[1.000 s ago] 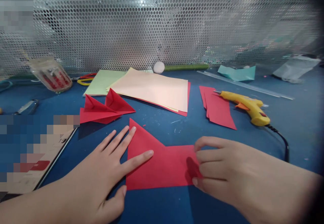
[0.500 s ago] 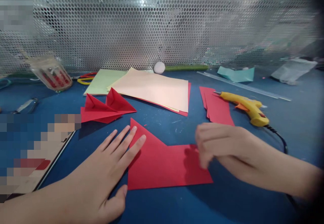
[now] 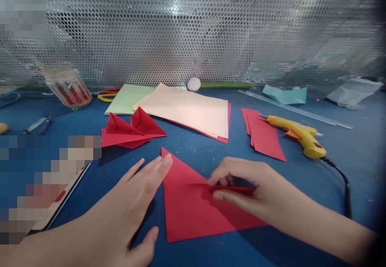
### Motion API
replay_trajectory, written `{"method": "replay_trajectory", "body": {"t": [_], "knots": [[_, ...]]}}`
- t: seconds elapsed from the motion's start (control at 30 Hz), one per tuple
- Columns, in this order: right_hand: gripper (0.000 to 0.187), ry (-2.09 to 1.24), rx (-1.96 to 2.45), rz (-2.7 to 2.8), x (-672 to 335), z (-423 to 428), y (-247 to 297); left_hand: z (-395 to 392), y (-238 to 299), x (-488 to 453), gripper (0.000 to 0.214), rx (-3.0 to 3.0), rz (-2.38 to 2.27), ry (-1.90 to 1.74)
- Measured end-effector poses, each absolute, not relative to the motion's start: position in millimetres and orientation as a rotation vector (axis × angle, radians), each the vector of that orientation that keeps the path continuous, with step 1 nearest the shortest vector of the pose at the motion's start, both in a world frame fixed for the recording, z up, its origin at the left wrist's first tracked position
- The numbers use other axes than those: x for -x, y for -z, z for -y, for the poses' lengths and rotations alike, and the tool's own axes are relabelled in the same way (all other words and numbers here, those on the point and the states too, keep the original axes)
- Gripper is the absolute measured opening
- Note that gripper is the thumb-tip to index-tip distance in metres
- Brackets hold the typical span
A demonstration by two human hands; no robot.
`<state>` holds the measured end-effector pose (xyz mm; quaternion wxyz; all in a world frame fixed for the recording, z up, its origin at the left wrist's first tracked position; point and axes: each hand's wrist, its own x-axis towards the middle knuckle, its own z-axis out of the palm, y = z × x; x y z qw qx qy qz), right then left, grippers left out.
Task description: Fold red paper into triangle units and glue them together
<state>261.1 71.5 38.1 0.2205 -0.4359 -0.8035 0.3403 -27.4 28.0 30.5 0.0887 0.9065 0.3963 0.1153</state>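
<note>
A sheet of red paper [image 3: 187,206], partly folded, lies on the blue table in front of me. My left hand [image 3: 135,194] rests at its upper left edge, fingers stretched out and thumb apart, with fingertips touching the corner. On the other side, my right hand [image 3: 247,186] pinches the paper's upper fold between thumb and fingers; that edge is lifted a little. The right part of the sheet is hidden under this hand. Just beyond my left hand stands a folded red paper piece [image 3: 129,132] with two raised points.
Cream paper sheets [image 3: 187,108] and green paper [image 3: 125,98] lie at the back. A yellow glue gun [image 3: 297,134] rests partly on red paper pieces [image 3: 265,138] at right. Farther left are a jar [image 3: 68,88] and scissors [image 3: 107,96]. A perforated metal panel [image 3: 181,37] borders the table.
My right hand has moved left along the paper and now grips its upper fold, raising it slightly. My left hand's fingers have drawn closer together, still at the corner.
</note>
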Motion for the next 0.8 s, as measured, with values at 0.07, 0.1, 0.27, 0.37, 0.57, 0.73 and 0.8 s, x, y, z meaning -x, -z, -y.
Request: {"method": "replay_trajectory", "body": {"t": [0.07, 0.1, 0.27, 0.37, 0.57, 0.73, 0.8], "knots": [[0.012, -0.993, 1.22, 2.101, -263, -74, -40, -20, -30, 23, 0.09, -2.505, -1.316, -0.471], [0.014, -1.052, 1.232, 2.034, -264, -75, -40, -16, -30, 21, 0.092, -2.398, -1.367, -0.53], [0.029, -1.387, 1.247, 1.574, -269, -75, -43, -10, -35, 23, 0.089, -2.192, -1.362, -0.739], [0.041, -1.54, 1.301, 1.246, -265, -69, -44, -14, -34, 30, 0.071, -2.301, -1.292, -0.81], [0.045, -2.001, 1.026, 0.992, -264, -68, -43, -11, -26, 34, 0.02, -2.271, -1.402, -0.997], [0.059, -2.245, 0.789, 1.128, -272, -71, -39, -17, -49, 24, 0.011, -2.124, -1.229, -0.604], [0.065, -2.205, 0.79, 1.17, -270, -68, -38, -22, -57, 19, 0.01, -2.026, -1.189, -0.414]]}}
